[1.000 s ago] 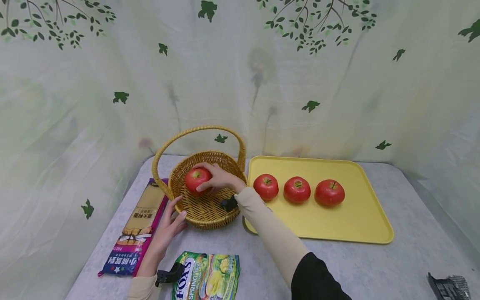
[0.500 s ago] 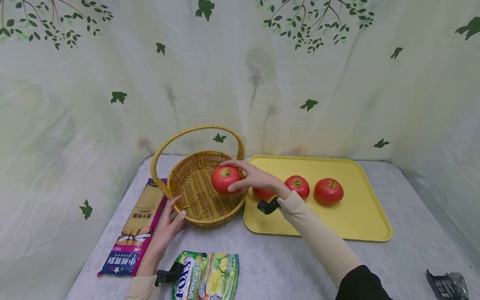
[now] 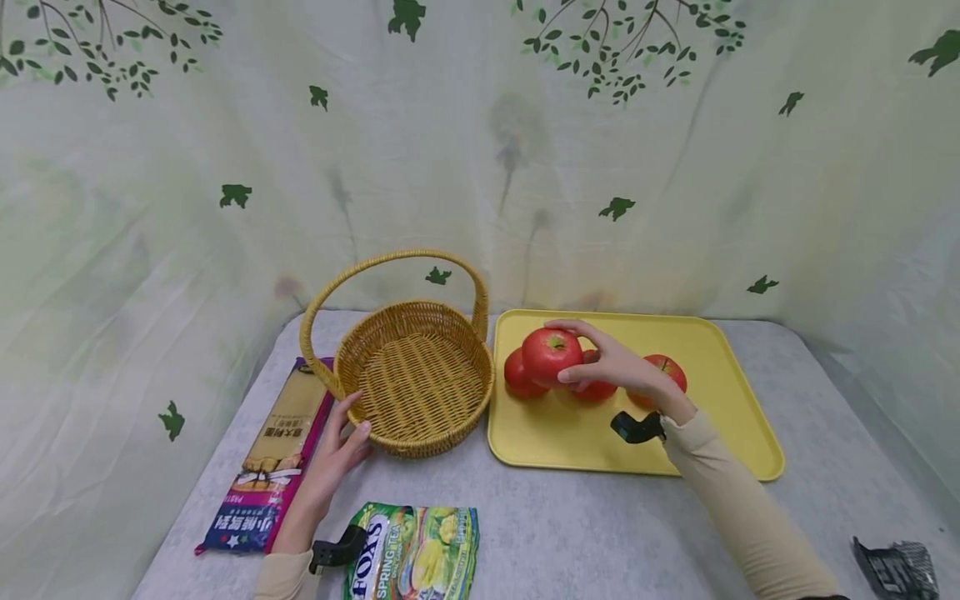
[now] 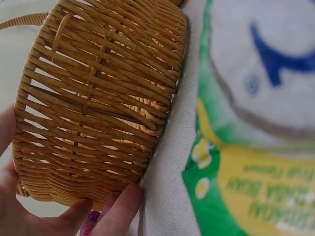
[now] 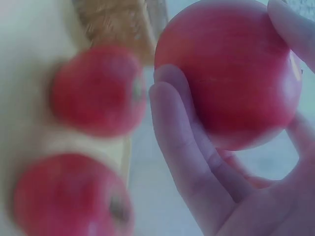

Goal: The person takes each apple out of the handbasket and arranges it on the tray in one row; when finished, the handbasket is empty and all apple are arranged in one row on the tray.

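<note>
My right hand (image 3: 618,367) holds a red apple (image 3: 551,356) between fingers and thumb, over the yellow tray (image 3: 585,442). In the right wrist view the fingers (image 5: 177,132) wrap around the side of this apple (image 5: 229,73). Below it on the tray sit three more red apples, one at the left (image 3: 519,377), one mostly hidden behind the hand, and one at the right (image 3: 667,375). With its fingers relaxed, my left hand (image 3: 333,458) touches the near left side of a wicker basket (image 3: 412,437). Nothing lies inside the basket. Its woven wall (image 4: 98,98) fills much of the left wrist view.
A long purple and gold pasta packet (image 3: 273,458) lies left of the basket. In front, a green FOX'S candy bag (image 3: 420,550) lies close to my left wrist. A crumpled black wrapper (image 3: 896,571) is at the front right. A leaf-print curtain (image 3: 480,167) hangs behind the table.
My right hand has lifted the apple out of the basket and carried it right, over the tray. The left hand and basket have stayed put.
</note>
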Demonstrator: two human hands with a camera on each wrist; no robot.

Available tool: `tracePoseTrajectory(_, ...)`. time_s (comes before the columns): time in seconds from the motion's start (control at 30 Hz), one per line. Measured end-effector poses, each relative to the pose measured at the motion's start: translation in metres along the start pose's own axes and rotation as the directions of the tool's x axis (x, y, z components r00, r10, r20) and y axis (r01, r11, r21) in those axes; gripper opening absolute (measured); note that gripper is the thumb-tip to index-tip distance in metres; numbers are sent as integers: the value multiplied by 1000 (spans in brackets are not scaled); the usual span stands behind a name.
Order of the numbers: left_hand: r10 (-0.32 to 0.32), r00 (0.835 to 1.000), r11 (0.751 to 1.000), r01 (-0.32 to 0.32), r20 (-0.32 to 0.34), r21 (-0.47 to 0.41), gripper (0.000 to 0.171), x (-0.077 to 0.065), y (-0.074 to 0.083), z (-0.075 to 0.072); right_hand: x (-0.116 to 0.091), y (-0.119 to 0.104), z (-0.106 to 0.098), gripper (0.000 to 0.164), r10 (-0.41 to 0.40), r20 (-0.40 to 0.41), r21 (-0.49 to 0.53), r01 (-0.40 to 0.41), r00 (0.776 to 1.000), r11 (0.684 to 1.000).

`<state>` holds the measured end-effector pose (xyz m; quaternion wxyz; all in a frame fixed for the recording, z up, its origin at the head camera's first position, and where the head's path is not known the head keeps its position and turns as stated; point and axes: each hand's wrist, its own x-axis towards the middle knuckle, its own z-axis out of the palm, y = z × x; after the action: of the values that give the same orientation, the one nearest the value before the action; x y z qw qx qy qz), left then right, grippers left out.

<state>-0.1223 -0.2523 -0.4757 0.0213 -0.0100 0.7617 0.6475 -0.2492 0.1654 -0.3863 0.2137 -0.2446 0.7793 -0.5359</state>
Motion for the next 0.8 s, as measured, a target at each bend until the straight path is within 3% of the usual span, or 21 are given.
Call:
tracePoseTrajectory(0.2,6,1000,1000,-6,7,-4,58,0,0,0,-36,16,-35,70,59,-121,-30,-63,991,998)
tracePoseTrajectory(0.4,4,1000,1000,-4,9,-6,58,1,0,0,-75,32,-66,69,60,-234,-54,-74,970,996)
tracePoseTrajectory(0.57,8,1000,1000,-8,13,-5,58,2,0,0,-108,45,-88,65,71,-304,-44,-89,950,995)
tracePoseTrajectory(0.8,4,1000,1000,-4,9,2,59,1,1,0,-145,63,-106,69,138,-394,-64,-177,909,982)
